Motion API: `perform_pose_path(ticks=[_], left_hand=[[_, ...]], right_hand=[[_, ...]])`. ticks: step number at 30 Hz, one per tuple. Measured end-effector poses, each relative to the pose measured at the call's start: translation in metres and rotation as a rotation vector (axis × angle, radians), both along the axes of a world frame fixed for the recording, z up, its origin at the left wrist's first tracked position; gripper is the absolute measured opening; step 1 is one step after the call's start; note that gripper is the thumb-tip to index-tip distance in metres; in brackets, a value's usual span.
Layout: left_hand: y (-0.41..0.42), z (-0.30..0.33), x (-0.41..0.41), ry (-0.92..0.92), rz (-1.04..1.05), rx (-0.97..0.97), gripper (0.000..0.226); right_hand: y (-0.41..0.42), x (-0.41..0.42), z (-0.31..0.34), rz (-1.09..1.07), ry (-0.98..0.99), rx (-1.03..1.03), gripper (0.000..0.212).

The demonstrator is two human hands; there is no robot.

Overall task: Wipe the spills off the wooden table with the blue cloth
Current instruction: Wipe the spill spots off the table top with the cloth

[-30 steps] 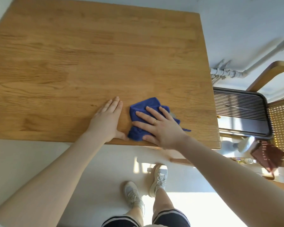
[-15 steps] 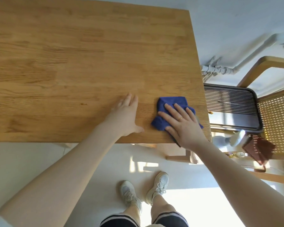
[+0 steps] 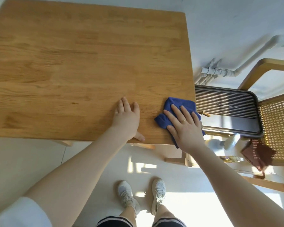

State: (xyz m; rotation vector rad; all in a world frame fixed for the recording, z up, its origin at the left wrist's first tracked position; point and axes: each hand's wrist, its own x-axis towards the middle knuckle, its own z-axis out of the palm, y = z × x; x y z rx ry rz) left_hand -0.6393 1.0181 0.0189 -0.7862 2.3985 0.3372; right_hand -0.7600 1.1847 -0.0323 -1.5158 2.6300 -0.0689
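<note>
My right hand point(image 3: 185, 126) presses the blue cloth point(image 3: 179, 110) flat, fingers spread, at the wooden table point(image 3: 88, 54)'s near right corner; my left hand point(image 3: 127, 118) rests flat beside it, fingers together; one small dark spot point(image 3: 75, 103) looks left, I judge.

Looks like a home dining area. Wooden table point(image 3: 88, 63), cane-back chair point(image 3: 279, 128) at its right edge, white radiator pipes point(image 3: 220, 72) along the wall, pale tiled floor point(image 3: 39, 161).
</note>
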Motion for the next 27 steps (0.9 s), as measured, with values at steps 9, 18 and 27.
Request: perform_pose_path(ticks=[9,18,27], left_hand=[[0.006,-0.001,0.0,-0.045,0.077,0.02,0.134],[0.008,0.002,-0.003,-0.06,0.078,-0.037,0.133],[0.005,-0.003,0.008,0.054,0.089,-0.012,0.131]], right_hand=[[-0.007,-0.031,-0.002,-0.057,-0.046,-0.041,0.054],[0.011,-0.034,0.001,0.309,-0.075,-0.01,0.059],[-0.001,0.003,-0.003,0.308,-0.047,-0.029,0.056]])
